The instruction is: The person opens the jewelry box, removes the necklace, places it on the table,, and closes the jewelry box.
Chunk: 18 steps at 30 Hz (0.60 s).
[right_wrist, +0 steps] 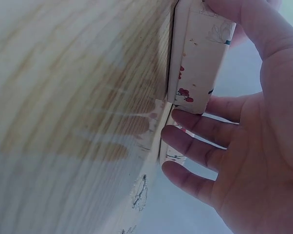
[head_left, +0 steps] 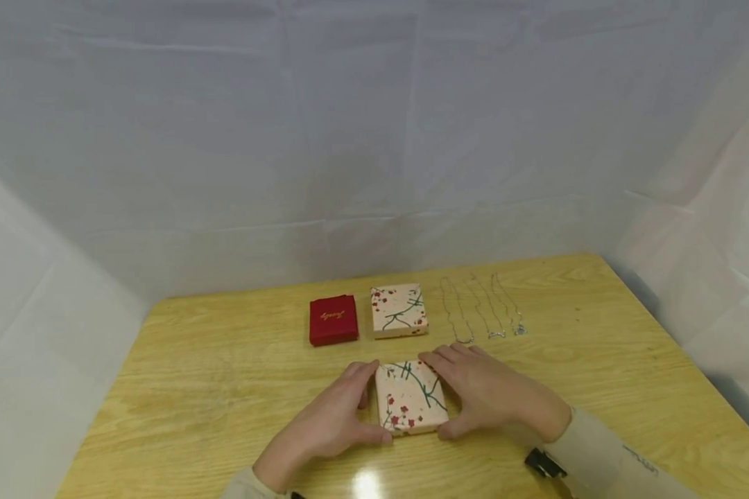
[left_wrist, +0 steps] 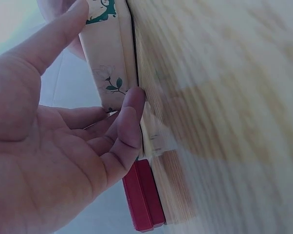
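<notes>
A cream gift box (head_left: pixel 411 397) with red blossoms and green branches lies flat on the table, between both hands. My left hand (head_left: pixel 333 416) holds its left side, thumb at the near corner and index finger at the far corner. On the right side, my right hand (head_left: pixel 489 391) grips the box the same way. In the left wrist view, the box's side wall (left_wrist: pixel 105 63) stands between the thumb and fingers. The right wrist view shows the box's other wall (right_wrist: pixel 200 58), with several right fingers stretched past its far corner.
Behind are a small red box (head_left: pixel 333 319) with gold lettering and a second floral box (head_left: pixel 399 310). To their right, three fine necklaces with pendants (head_left: pixel 496 334) lie side by side. The wooden table (head_left: pixel 225 374) meets white sheeting (head_left: pixel 362 138) at the back.
</notes>
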Available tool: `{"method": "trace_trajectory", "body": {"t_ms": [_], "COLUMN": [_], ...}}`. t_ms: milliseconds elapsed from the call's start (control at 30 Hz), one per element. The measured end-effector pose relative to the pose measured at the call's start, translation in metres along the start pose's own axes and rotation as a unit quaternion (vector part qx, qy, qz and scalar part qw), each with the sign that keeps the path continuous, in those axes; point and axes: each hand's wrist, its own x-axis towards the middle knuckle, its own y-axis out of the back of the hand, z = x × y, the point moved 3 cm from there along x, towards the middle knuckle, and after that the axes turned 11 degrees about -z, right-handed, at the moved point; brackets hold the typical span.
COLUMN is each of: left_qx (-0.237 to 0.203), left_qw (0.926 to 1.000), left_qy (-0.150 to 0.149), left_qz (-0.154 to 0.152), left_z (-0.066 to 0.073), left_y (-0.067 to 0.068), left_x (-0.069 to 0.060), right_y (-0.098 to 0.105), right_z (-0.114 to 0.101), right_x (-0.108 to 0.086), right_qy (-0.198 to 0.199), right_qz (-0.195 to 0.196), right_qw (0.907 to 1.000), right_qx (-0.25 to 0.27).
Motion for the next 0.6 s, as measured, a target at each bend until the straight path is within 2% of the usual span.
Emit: {"method": "trace_trajectory", "body": {"t_ms": [267, 467, 600], "left_qx": [-0.033, -0.042, -0.04], "left_qw": [0.9993, 0.9978, 0.9949], "left_qy": [0.01, 0.013, 0.016], "left_qz": [0.01, 0.05, 0.092], "left_z": [-0.004, -0.008, -0.007], "left_y": [0.002, 0.011, 0.018], "left_x": [-0.004, -0.01, -0.014], "right_y": [-0.002, 0.005, 0.013], "right_z": [0.0, 0.0, 0.002], "right_x": [-0.001, -0.01, -0.015], "right_qy": [-0.007, 0.005, 0.01], "right_qz": [-0.005, 0.023, 0.042], "right_qw": [0.9999, 0.9997, 0.9991], "right_qx": [0.01, 0.008, 0.001]}}
